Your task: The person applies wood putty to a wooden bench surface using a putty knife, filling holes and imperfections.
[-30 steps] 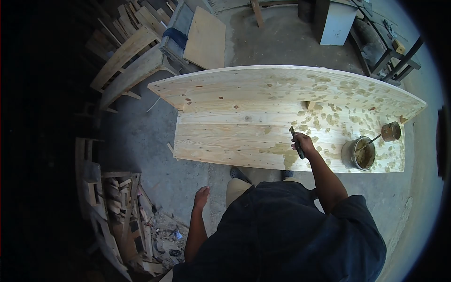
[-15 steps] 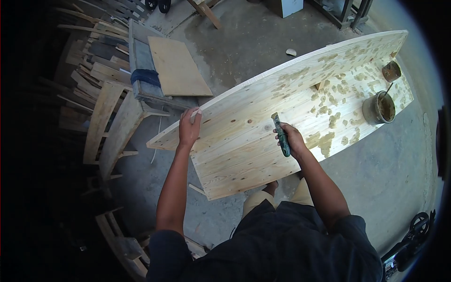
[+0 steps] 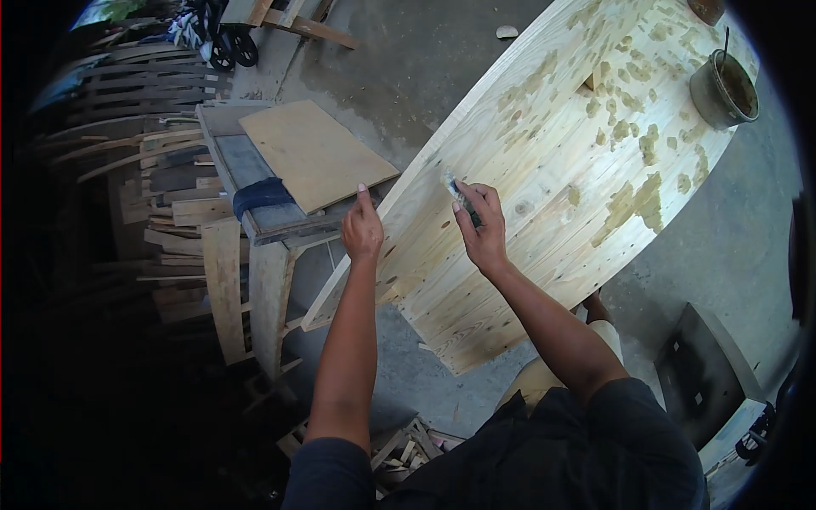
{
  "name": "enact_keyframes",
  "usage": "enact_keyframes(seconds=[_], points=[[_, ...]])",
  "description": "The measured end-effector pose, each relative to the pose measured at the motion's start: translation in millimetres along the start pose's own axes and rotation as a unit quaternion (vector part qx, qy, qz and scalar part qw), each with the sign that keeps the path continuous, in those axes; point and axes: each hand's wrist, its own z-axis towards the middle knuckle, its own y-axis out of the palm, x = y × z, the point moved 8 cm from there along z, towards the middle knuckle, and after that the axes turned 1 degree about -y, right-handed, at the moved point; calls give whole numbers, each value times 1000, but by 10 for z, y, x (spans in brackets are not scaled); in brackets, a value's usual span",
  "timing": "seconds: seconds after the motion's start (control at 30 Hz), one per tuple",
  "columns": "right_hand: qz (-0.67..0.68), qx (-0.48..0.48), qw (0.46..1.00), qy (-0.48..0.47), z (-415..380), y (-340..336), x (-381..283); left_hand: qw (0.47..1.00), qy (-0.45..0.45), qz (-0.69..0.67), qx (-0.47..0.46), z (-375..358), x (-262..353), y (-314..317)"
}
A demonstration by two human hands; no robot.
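Right hand (image 3: 484,229) closed on scraper (image 3: 460,194), moved from filled patches to bare board (image 3: 544,170); left hand (image 3: 363,229) open, steadying edge

The wooden panel (image 3: 544,195) runs from the lower middle to the upper right; the tin can (image 3: 722,85) stands on its far right end; the left hand (image 3: 363,231) is at its left edge; the right hand (image 3: 483,228) is on it, holding the putty knife (image 3: 459,194); the plywood sheet (image 3: 310,153) lies on a bench (image 3: 255,255) to the left of the panel.
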Motion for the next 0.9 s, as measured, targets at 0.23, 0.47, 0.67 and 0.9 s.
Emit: enact_keyframes(seconds=[0.23, 0.47, 0.67, 0.9], points=[[51, 64, 995, -60, 135, 329, 268, 1000, -11, 0, 0, 13, -14, 38], [-19, 6, 998, -57, -92, 223, 211, 1000, -11, 21, 8, -15, 36, -2], [-68, 52, 994, -63, 83, 202, 201, 1000, -9, 13, -5, -29, 39, 14], [-35, 64, 997, -31, 38, 165, 108, 1000, -10, 3, -2, -41, 35, 24]])
